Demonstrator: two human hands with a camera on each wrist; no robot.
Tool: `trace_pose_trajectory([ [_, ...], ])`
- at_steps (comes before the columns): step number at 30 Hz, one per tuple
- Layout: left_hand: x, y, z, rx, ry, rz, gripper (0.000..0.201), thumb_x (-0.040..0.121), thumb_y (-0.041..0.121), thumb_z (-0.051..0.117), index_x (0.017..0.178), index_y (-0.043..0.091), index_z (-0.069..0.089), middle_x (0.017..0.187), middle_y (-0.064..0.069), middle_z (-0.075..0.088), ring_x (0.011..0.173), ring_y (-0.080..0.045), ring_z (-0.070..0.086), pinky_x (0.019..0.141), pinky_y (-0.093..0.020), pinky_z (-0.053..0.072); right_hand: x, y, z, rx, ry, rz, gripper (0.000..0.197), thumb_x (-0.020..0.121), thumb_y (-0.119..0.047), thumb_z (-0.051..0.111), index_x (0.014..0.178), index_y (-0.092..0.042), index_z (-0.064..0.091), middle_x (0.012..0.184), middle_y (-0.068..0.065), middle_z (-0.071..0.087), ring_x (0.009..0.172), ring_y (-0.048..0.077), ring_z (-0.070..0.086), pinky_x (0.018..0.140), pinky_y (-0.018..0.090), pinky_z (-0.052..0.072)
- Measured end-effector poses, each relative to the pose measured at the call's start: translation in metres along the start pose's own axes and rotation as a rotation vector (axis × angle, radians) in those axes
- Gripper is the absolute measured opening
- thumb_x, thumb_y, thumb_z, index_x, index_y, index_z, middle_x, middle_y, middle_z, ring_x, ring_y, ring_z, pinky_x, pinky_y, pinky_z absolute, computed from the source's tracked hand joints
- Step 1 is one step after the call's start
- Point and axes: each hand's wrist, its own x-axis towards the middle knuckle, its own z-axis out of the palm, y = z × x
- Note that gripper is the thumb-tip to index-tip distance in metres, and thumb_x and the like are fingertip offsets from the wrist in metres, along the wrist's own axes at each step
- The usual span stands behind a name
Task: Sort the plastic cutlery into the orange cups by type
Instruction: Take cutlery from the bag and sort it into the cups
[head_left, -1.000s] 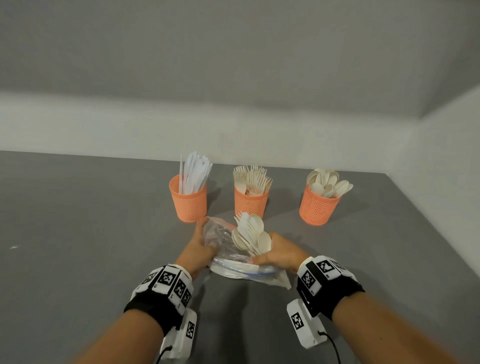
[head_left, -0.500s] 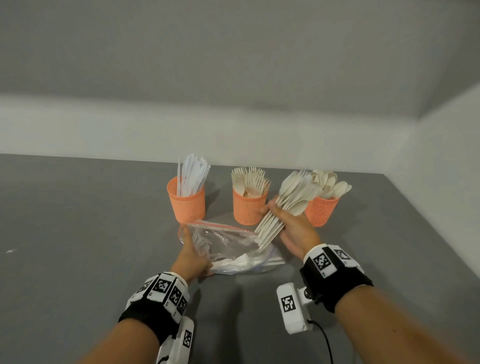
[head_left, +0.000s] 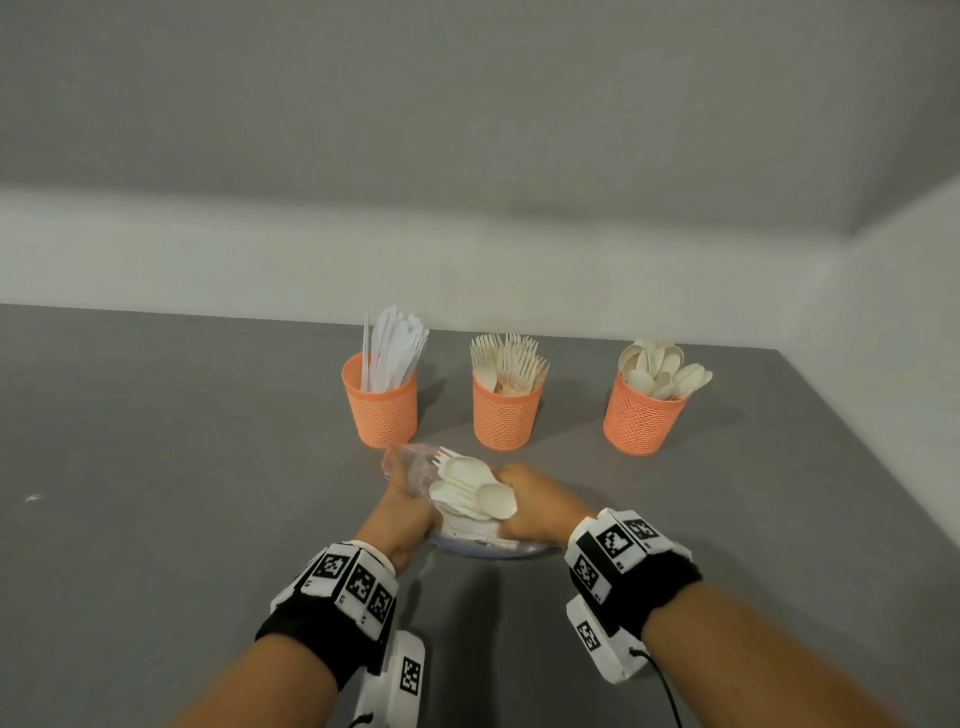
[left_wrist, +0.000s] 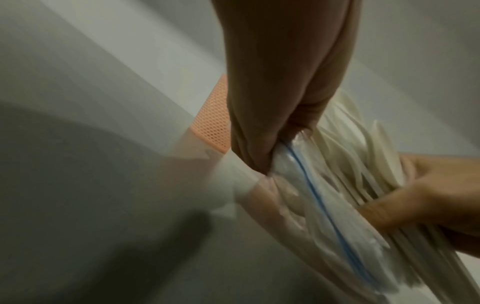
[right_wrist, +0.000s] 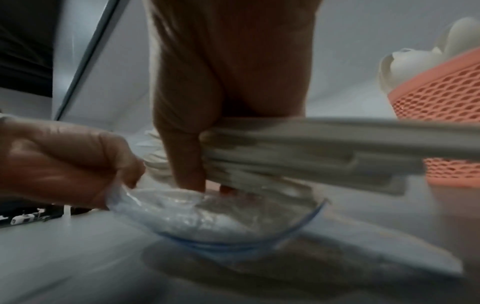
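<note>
Three orange mesh cups stand in a row: one with white knives (head_left: 380, 410), one with forks (head_left: 504, 415), one with spoons (head_left: 641, 421). In front of them a clear zip bag (head_left: 408, 465) with more cutlery lies on the grey table (head_left: 182, 467). My left hand (head_left: 408, 509) pinches the bag's rim (left_wrist: 293, 156). My right hand (head_left: 522, 501) grips a bundle of cream spoons (head_left: 472, 491) by their handles (right_wrist: 311, 148) at the bag's mouth (right_wrist: 207, 222). The bowls of the spoons point away from me.
White walls close the table off at the back and on the right. The spoon cup (right_wrist: 441, 98) stands close to the right of my right hand. The knife cup (left_wrist: 215, 119) is just beyond my left hand. A small white speck (head_left: 32, 498) lies at far left.
Half a second ago my right hand held the spoon bundle up beside the spoon cup. Now it is back down at the bag's mouth, still gripping spoons. My left hand stays on the bag.
</note>
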Motion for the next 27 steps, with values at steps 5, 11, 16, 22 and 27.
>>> trace_pose_trajectory([
  [5, -0.007, -0.003, 0.005, -0.147, 0.005, -0.102, 0.065, 0.067, -0.033, 0.015, 0.101, 0.020, 0.034, 0.088, -0.014, 0.053, 0.074, -0.028, 0.059, 0.038, -0.023, 0.047, 0.004, 0.004, 0.001, -0.006, -0.061, 0.121, 0.058, 0.076, -0.002, 0.066, 0.129, -0.008, 0.046, 0.127, 0.012, 0.056, 0.115, 0.029, 0.054, 0.082, 0.025, 0.039],
  [11, -0.001, 0.005, 0.006, -0.285, 0.018, -0.202, 0.059, 0.069, -0.029, 0.016, 0.099, 0.017, 0.036, 0.090, -0.016, 0.049, 0.078, -0.031, 0.055, 0.044, -0.031, 0.053, 0.006, 0.012, -0.006, 0.068, -0.039, 0.128, 0.042, 0.076, -0.005, 0.067, 0.116, -0.004, 0.055, 0.116, 0.013, 0.062, 0.108, 0.029, 0.057, 0.079, 0.028, 0.040],
  [16, 0.008, 0.005, -0.002, -0.356, 0.089, -0.167, 0.059, 0.070, -0.028, 0.017, 0.102, 0.017, 0.039, 0.100, -0.016, 0.052, 0.084, -0.030, 0.057, 0.052, -0.033, 0.054, 0.000, 0.025, -0.021, 0.352, 0.003, 0.145, 0.045, 0.075, -0.011, 0.074, 0.116, -0.005, 0.058, 0.111, 0.007, 0.064, 0.099, 0.020, 0.057, 0.086, 0.026, 0.042],
  [22, 0.007, 0.010, -0.013, -0.326, -0.105, -0.128, 0.047, 0.082, -0.011, 0.047, 0.121, 0.015, 0.052, 0.111, -0.014, 0.063, 0.097, -0.032, 0.061, 0.074, -0.041, 0.054, -0.003, 0.038, -0.023, 0.729, 0.046, 0.133, 0.045, 0.067, -0.011, 0.080, 0.110, -0.010, 0.064, 0.110, 0.010, 0.070, 0.105, 0.024, 0.065, 0.101, 0.043, 0.047],
  [27, 0.004, 0.003, -0.018, 0.055, 0.224, -0.078, 0.009, 0.079, -0.005, 0.059, 0.080, 0.003, 0.062, 0.072, -0.013, 0.059, 0.062, -0.023, 0.054, 0.060, -0.032, 0.046, -0.002, 0.037, -0.023, 0.815, 0.107, 0.111, 0.050, 0.063, -0.016, 0.080, 0.111, -0.011, 0.064, 0.111, 0.010, 0.070, 0.106, 0.024, 0.065, 0.102, 0.046, 0.046],
])
